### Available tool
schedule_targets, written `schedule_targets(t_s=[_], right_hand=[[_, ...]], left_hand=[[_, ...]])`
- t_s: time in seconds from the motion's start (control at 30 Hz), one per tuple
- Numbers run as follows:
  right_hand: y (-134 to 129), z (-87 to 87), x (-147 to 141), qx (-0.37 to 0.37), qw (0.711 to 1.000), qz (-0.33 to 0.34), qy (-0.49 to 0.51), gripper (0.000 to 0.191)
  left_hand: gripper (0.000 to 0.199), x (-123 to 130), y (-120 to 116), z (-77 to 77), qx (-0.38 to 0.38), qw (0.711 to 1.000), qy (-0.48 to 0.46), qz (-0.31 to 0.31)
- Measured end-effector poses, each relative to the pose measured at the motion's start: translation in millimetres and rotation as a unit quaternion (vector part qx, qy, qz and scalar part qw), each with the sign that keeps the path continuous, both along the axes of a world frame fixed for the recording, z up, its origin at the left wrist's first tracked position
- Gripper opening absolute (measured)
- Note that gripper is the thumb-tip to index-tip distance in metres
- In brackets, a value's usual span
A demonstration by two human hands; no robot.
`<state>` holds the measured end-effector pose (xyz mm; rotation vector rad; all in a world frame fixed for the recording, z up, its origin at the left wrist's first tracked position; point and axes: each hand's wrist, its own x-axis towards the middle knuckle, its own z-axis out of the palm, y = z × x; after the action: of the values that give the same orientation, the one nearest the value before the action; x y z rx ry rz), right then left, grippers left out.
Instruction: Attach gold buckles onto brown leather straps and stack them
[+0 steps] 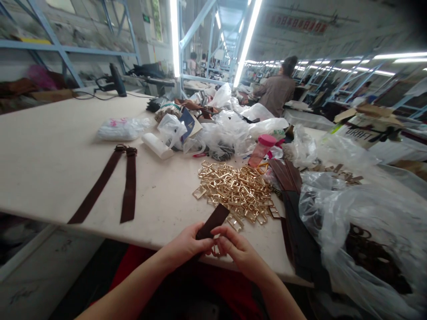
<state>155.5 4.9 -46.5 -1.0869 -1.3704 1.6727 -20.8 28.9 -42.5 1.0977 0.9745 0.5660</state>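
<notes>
Near the table's front edge my left hand (pixel 193 242) is closed on a dark brown strap (pixel 215 220), whose flat end points up and away from me. My right hand (pixel 238 249) is closed beside it, its fingers pinching a gold buckle (pixel 218 250) that is partly hidden by the fingertips. Just beyond my hands lies a heap of gold rectangular buckles (pixel 236 189). To the left, two dark brown straps (pixel 103 186) lie on the table, bunched at their far ends.
A pink-lidded bottle (pixel 262 151) stands behind the heap. Clear plastic bags (pixel 230 126) cover the table's back. Long dark strips (pixel 293 213) and a large plastic bag (pixel 363 222) lie at right. A heat gun (pixel 115 82) stands far left. A person (pixel 278 91) is in the background.
</notes>
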Motion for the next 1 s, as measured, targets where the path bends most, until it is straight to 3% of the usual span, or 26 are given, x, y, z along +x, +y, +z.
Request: schedule_targets(t_s=[0.13,0.27,0.37,0.5,0.73,0.87,1.0], right_hand=[[7.1,3.6,-2.8,0.000,1.000,-0.015,0.016,0.036],[10.6,-7.7,-14.3,-0.009,0.991,-0.106,0.084,0.044],[7.1,-19.6,-26.8,-0.012,0.981,-0.132,0.139,0.048],[0.1,-26.7,-36.9,-0.020,0.977,-0.185,0.103,0.036],[0.7,-22.6,-31.7,-0.030,0.964,-0.239,0.108,0.038],[5.6,-15.9,-16.6,-0.068,0.945,-0.255,0.196,0.036],[0.7,-3.5,-5.5,-0.159,0.911,-0.229,0.303,0.043]], left_hand=[[0.037,7.1,-1.5,7.7,-0.016,1.000,-0.005,-0.008],[0.035,8.8,-2.1,14.6,-0.033,0.997,-0.006,0.067],[0.033,7.7,-1.7,14.4,-0.031,0.991,-0.029,0.128],[0.032,8.7,-3.1,14.0,-0.021,0.988,-0.036,0.146],[0.036,10.9,-2.7,25.4,-0.004,0.995,-0.012,0.099],[0.044,-4.1,-0.6,26.4,0.005,0.997,0.041,0.061],[0.044,-20.8,-6.3,19.8,-0.001,0.997,0.051,-0.055]])
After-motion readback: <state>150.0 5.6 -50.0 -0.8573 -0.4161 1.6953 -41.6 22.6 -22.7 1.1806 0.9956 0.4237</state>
